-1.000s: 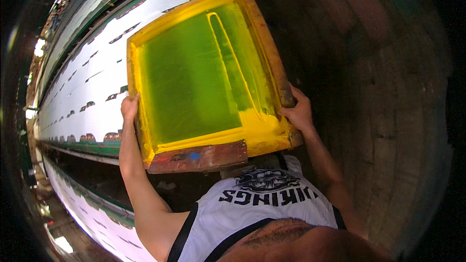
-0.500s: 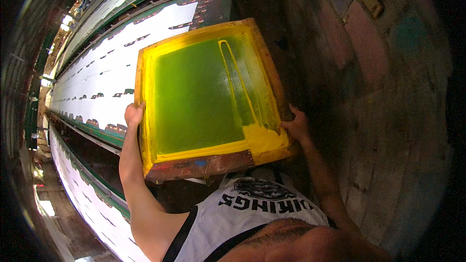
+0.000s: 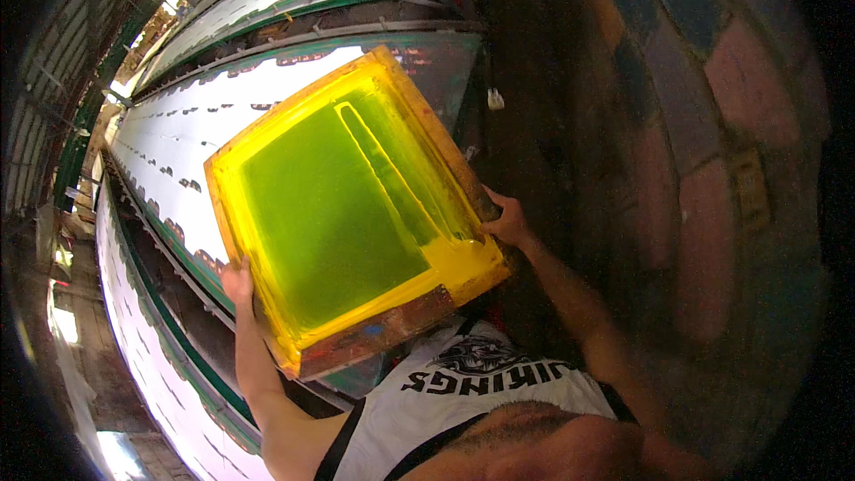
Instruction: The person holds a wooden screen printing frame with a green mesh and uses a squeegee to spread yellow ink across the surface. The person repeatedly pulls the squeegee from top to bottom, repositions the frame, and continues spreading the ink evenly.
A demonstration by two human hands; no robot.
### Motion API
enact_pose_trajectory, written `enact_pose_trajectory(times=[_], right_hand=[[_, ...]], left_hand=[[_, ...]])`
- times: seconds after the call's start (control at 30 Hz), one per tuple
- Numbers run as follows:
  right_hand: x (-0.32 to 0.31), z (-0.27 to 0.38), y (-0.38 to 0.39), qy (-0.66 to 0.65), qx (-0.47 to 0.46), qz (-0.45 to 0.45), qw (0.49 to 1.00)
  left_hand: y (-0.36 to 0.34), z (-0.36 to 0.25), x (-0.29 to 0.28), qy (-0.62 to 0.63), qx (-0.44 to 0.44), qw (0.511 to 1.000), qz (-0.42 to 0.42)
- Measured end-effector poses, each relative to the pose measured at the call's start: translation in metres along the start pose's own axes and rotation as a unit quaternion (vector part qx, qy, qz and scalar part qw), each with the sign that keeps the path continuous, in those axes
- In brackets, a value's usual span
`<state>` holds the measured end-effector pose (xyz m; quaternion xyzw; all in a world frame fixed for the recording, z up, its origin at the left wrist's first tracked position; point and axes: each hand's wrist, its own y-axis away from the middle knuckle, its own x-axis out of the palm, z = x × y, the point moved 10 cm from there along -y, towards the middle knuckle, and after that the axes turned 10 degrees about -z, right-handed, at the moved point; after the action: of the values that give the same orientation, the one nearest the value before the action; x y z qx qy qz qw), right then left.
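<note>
Between both hands I carry a screen printing frame (image 3: 321,214), wooden-edged with a green mesh and a yellow border. Thick yellow ink (image 3: 468,260) pools in its near right corner, and a thin yellow outline runs up the mesh from there. My left hand (image 3: 238,283) is closed round the left wooden edge, thumb on top. Gripping the right edge, near the pooled ink, is my right hand (image 3: 508,218). The frame is tilted, its far edge over a long table and its near edge close to my body. The undersides of my fingers are hidden.
Long green-edged tables (image 3: 169,134) carry rows of white sheets with dark printed marks. Another such table (image 3: 134,303) runs along the lower left. At right lies a dark floor with faded coloured patches (image 3: 753,80). A small white object (image 3: 495,99) is by the table's end.
The frame has turned anticlockwise and shifted left and slightly nearer, with both hands still gripping it. My view has swung, so the tables and floor sit differently.
</note>
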<state>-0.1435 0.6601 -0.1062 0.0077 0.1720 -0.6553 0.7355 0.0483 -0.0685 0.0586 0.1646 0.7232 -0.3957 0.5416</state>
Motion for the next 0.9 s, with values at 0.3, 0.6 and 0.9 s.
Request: enact_pose_trajectory(times=[0.3,0.6,0.9], right_hand=[[0.017,0.007,-0.133,-0.006,0.067,0.091,0.994],[0.036,-0.023,-0.23,-0.013,0.018,0.093,0.995],[0.079,-0.07,-0.314,-0.076,0.009,0.208,0.975]], left_hand=[[-0.042,-0.024,0.015,0.037,-0.051,0.995,-0.08],[-0.046,-0.057,0.019,0.081,-0.056,0.989,-0.108],[0.043,-0.057,0.043,0.028,-0.161,0.976,-0.144]])
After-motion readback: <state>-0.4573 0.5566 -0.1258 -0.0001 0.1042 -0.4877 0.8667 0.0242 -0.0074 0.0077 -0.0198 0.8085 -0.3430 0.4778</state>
